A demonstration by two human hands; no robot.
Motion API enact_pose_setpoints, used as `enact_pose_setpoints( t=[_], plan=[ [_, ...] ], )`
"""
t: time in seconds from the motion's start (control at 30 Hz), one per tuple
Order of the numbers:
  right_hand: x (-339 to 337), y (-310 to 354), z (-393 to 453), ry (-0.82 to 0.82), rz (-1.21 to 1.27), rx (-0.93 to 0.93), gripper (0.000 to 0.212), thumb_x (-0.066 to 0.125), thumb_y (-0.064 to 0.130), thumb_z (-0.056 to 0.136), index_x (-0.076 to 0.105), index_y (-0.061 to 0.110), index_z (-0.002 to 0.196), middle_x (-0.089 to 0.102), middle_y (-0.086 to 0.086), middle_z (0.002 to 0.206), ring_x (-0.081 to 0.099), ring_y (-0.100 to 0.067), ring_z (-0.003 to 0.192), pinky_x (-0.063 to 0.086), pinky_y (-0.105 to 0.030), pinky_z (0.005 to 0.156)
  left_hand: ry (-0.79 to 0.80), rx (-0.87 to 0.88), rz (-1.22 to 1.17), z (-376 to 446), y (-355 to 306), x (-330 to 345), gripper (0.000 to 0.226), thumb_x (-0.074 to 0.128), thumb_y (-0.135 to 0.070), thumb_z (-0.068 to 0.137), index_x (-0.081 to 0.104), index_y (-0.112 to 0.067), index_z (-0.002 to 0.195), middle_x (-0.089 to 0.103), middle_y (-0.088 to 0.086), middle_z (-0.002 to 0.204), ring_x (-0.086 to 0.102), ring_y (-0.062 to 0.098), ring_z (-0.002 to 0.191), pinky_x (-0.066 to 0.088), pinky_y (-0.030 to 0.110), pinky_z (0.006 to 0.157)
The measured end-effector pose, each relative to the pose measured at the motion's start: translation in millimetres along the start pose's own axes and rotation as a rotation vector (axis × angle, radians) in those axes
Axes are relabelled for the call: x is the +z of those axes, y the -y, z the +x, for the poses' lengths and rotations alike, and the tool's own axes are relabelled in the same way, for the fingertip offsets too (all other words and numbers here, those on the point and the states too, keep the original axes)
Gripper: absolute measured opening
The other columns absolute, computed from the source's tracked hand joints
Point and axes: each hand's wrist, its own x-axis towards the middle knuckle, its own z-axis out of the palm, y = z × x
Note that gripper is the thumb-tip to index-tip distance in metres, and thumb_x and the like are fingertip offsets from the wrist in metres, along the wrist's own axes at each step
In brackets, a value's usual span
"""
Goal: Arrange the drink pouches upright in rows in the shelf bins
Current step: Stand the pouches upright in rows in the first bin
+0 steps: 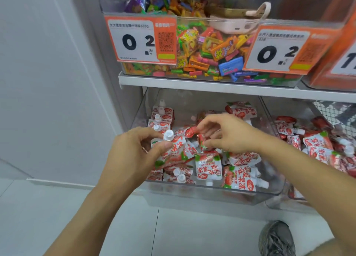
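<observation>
A clear plastic bin (212, 195) on the bottom shelf holds several red-and-white drink pouches with white caps. A few pouches (162, 117) stand upright in a row at the bin's back left; the others (209, 167) lie jumbled. My left hand (134, 153) grips a pouch (176, 146) just below its white cap, over the bin's left side. My right hand (227, 134) pinches a crumpled red pouch (201, 138) above the middle of the bin. A second bin (285, 205) to the right holds more loose pouches (319, 146).
The shelf above carries a clear bin of colourful wrapped candies (208, 49) with orange price tags (142, 39), and a beige device (237, 24) lies on top. A white wall is on the left. My shoe (276, 238) stands on the grey tiled floor.
</observation>
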Motion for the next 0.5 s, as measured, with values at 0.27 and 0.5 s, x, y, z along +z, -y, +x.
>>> enact_pose_setpoints(
  t=[0.27, 0.5],
  plan=[
    [35.3, -8.3, 45.0, 0.188, -0.383, -0.033, 0.066, 0.078, 0.042, 0.081, 0.054, 0.022, 0.139, 0.055, 0.001, 0.142, 0.052, -0.019, 0.127, 0.043, -0.035, 0.106, -0.111, 0.065, 0.052, -1.0, -1.7, -6.3, 0.012, 0.072, -0.043, 0.078, 0.063, -0.035, 0.077, 0.060, -0.015, 0.068, 0.056, -0.002, 0.070, 0.037, 0.008, 0.054],
    [42.1, -11.9, 70.7, 0.321, -0.399, 0.057, 0.101, 0.081, 0.051, 0.073, 0.023, 0.028, 0.152, 0.049, -0.006, 0.147, 0.052, -0.030, 0.125, 0.046, -0.044, 0.102, -0.111, 0.058, 0.036, 0.2, 5.8, -6.6, 0.019, 0.068, -0.047, 0.077, 0.069, -0.029, 0.080, 0.063, -0.015, 0.068, 0.057, 0.001, 0.069, 0.038, 0.008, 0.053]
  ],
)
